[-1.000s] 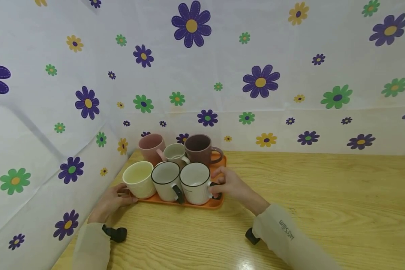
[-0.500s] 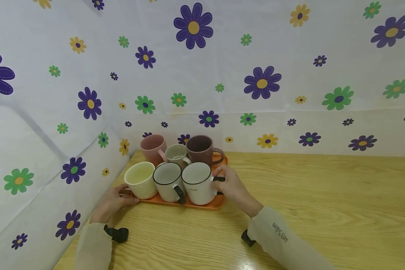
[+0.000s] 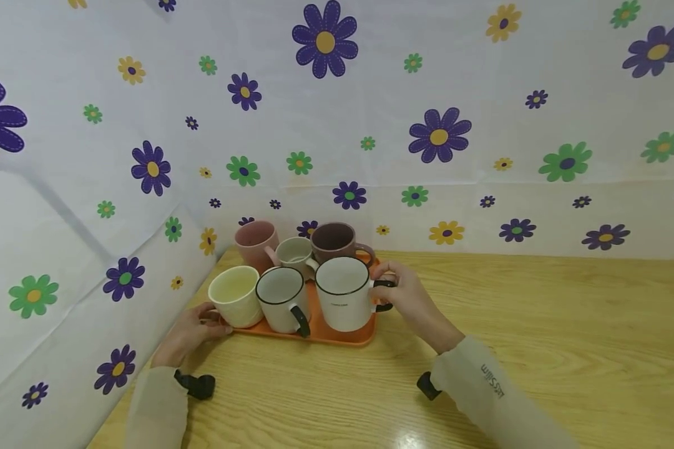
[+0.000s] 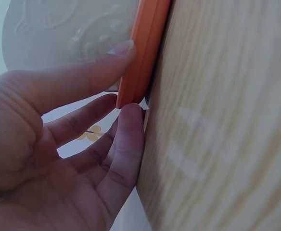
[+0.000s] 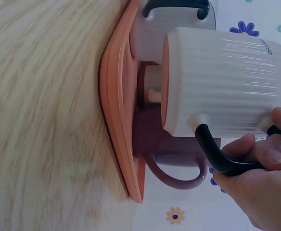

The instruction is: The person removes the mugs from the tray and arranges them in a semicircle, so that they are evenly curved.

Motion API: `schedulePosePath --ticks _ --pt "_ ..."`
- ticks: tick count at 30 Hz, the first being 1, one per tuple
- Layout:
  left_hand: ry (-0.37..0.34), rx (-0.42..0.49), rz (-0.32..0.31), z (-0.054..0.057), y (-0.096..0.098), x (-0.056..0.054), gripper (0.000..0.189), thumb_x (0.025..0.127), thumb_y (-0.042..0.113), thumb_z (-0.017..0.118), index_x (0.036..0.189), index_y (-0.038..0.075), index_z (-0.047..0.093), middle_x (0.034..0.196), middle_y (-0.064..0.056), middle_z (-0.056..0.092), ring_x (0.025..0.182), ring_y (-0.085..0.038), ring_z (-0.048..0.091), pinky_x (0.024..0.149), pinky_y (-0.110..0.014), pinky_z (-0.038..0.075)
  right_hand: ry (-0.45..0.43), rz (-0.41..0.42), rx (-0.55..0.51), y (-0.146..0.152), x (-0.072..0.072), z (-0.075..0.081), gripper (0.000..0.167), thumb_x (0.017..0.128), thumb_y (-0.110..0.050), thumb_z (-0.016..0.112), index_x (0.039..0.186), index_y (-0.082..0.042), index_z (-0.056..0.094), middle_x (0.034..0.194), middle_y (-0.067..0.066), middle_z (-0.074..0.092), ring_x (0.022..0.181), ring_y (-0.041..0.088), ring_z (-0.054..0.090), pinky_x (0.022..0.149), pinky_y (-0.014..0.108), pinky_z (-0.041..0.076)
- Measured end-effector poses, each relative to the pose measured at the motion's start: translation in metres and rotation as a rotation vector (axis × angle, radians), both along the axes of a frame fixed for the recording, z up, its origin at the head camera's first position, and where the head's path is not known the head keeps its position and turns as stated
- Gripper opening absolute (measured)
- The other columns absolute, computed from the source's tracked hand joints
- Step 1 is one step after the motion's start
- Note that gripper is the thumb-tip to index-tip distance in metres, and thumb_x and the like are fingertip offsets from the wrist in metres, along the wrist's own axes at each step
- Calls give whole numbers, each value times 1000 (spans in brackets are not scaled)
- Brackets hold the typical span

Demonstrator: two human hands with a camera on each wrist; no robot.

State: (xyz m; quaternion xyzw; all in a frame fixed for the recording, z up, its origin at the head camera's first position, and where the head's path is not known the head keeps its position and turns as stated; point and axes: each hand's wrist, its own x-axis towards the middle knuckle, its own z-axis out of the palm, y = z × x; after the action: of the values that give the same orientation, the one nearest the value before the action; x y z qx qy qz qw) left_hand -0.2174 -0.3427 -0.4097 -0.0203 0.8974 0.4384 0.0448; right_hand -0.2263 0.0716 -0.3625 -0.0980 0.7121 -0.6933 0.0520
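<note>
My right hand (image 3: 407,296) grips the black handle of a white ribbed mug (image 3: 345,302) with a dark rim. In the right wrist view that mug (image 5: 227,82) is raised, its base apart from the orange tray (image 5: 114,91). My left hand (image 3: 188,337) holds the tray's near left corner; in the left wrist view the thumb lies on the rim of the tray (image 4: 143,48) and fingertips touch it from below. Just above the thumb stands a cream cup (image 3: 236,299). A second white mug (image 3: 281,302) with a black handle stands beside it on the tray.
Along the tray's back row stand a pink mug (image 3: 255,243), a small pale grey mug (image 3: 294,255) and a purple-brown mug (image 3: 332,240). A flower-patterned sheet (image 3: 460,75) rises behind and at the left of the wooden table (image 3: 528,324).
The right hand has closed round the handle and lifted the white mug up and to the right, leaving a gap beside the other white mug. The left hand stays at the tray corner.
</note>
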Motion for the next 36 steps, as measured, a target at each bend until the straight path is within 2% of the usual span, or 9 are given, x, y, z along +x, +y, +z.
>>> schedulePosePath --ticks 10,15,22,30,36 --pt "-23 5 16 0 -1 -2 65 86 12 80 139 -11 49 125 -29 60 112 -38 59 90 -41 50 17 -19 12 20 1 2 14 90 5 64 102 3 58 85 1 62 75 19 50 69 30 44" --pt "-15 5 9 0 -1 -1 64 87 12 80 139 -11 49 125 -29 60 111 -38 60 89 -40 51 22 -25 11 30 0 1 13 90 6 63 102 3 57 83 1 63 76 21 49 70 31 43" --pt "-23 -7 10 0 0 -1 68 87 13 79 141 -12 46 129 -31 59 117 -43 56 95 -49 48 22 -49 13 43 -1 1 11 89 5 63 98 2 58 84 1 64 77 21 50 73 31 44" --pt "-36 -3 17 0 -1 -3 69 88 12 79 142 -12 45 130 -32 58 118 -44 56 94 -47 49 15 -47 -1 57 0 0 10 89 5 62 95 -1 58 85 -3 66 80 18 54 73 28 46" --pt "-42 1 22 2 1 -3 69 87 13 80 142 -11 45 130 -32 57 117 -44 56 96 -52 47 12 -68 -21 65 0 0 10 87 6 60 93 -1 57 77 -2 59 74 17 51 71 28 45"
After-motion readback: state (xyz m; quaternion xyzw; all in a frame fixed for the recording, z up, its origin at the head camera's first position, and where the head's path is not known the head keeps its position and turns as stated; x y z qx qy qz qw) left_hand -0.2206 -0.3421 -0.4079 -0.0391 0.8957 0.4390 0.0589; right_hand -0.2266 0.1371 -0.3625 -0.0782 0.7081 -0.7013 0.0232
